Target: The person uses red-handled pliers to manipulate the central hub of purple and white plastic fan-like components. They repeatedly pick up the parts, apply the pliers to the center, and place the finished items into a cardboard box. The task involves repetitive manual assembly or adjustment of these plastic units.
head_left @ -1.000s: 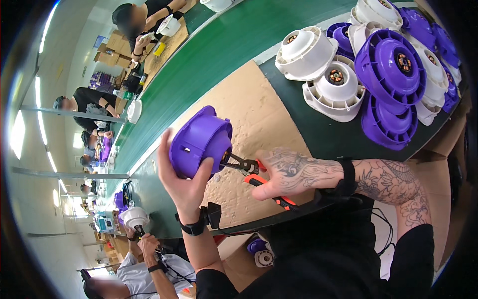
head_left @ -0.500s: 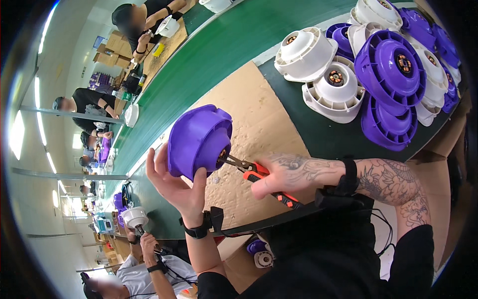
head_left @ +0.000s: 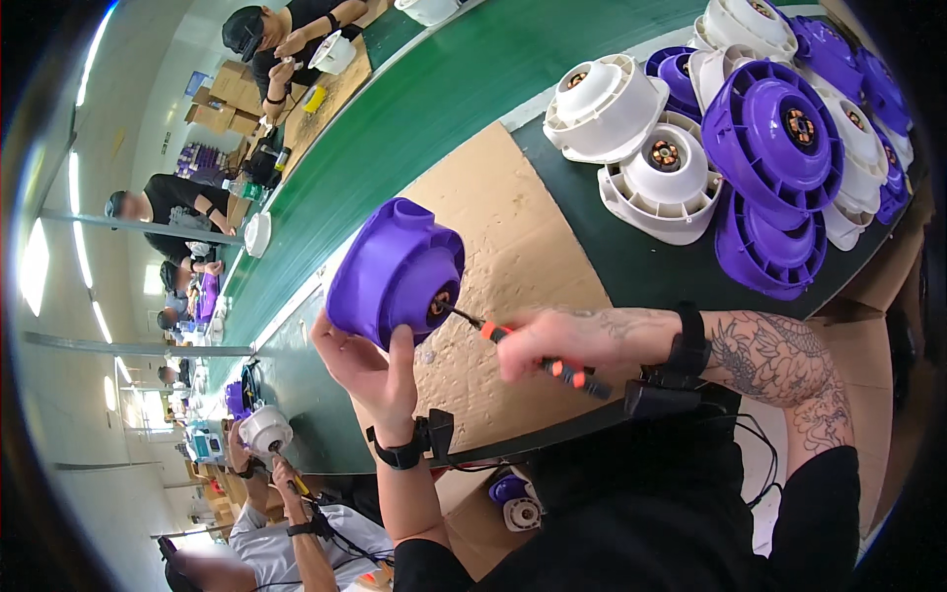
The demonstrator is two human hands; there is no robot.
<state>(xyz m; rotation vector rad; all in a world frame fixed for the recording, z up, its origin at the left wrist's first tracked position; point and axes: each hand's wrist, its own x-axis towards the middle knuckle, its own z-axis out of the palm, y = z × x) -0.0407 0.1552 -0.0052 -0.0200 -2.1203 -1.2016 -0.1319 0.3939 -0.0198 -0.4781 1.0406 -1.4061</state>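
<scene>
My left hand grips a purple plastic fan housing from below, thumb on its near side. The housing is tilted, with the small copper-coil motor at its centre facing right. In my right hand is a pair of pliers with red-and-black handles. Their narrow jaws reach to the motor; whether the tips pinch anything is too small to tell. Both things are held above a worn sheet of cardboard.
Purple and white fan housings lie piled at the right on the green bench. A green conveyor belt runs beyond the cardboard. Co-workers handle white housings at far left and lower left. An open box with parts sits below the bench edge.
The housing has turned slightly in my left hand, its motor side now showing more. My right hand has rotated the pliers, so the jaws appear edge-on. The lower-left co-worker's hands have shifted.
</scene>
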